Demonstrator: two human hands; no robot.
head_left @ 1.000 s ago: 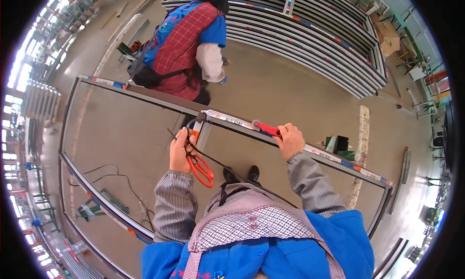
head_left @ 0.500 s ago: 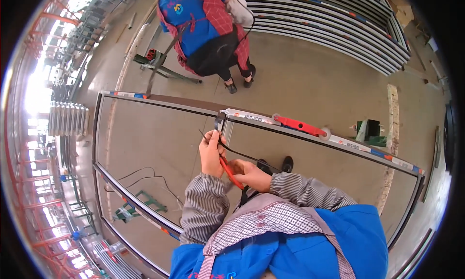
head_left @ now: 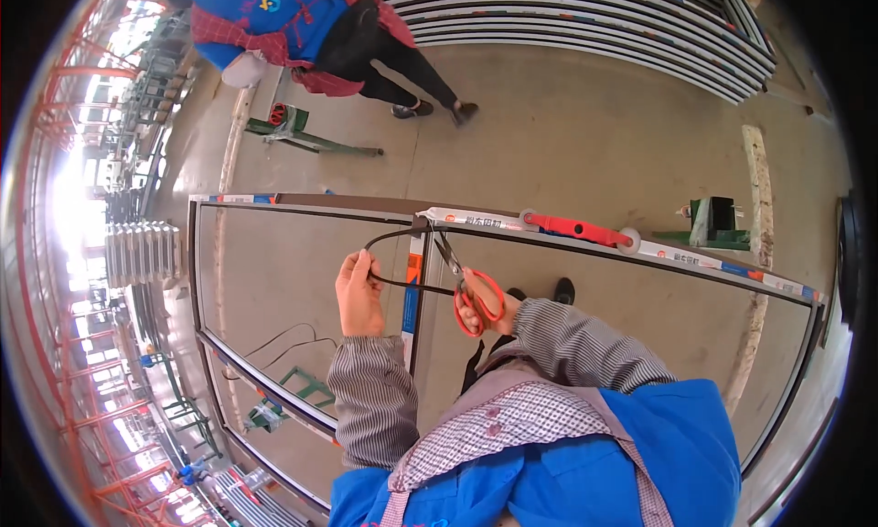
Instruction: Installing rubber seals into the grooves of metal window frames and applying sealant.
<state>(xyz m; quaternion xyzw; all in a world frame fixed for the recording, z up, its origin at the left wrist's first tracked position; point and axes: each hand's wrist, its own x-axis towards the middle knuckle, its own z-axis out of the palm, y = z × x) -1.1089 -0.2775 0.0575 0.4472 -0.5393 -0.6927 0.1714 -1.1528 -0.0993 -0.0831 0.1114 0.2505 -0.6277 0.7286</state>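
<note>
My left hand (head_left: 358, 294) pinches a thin black rubber strip (head_left: 389, 239) that loops up to the top rail of a metal window frame (head_left: 695, 257). Red-handled scissors (head_left: 471, 289) are in my right hand (head_left: 485, 303), blades pointing up toward where the strip meets the frame's upright bar (head_left: 413, 280). A red roller tool (head_left: 576, 227) lies on the top rail to the right of the scissors.
Another person (head_left: 311, 29) in blue and red plaid stands beyond the frame. A green stand (head_left: 306, 134) is near that person, another green stand (head_left: 713, 223) at right. Stacked metal profiles (head_left: 585, 20) lie on the far floor. Cables (head_left: 283, 340) trail under the frame.
My right hand left the red roller tool on the rail and took the scissors at the centre bar. My left hand now holds the black strip. The other person stepped away.
</note>
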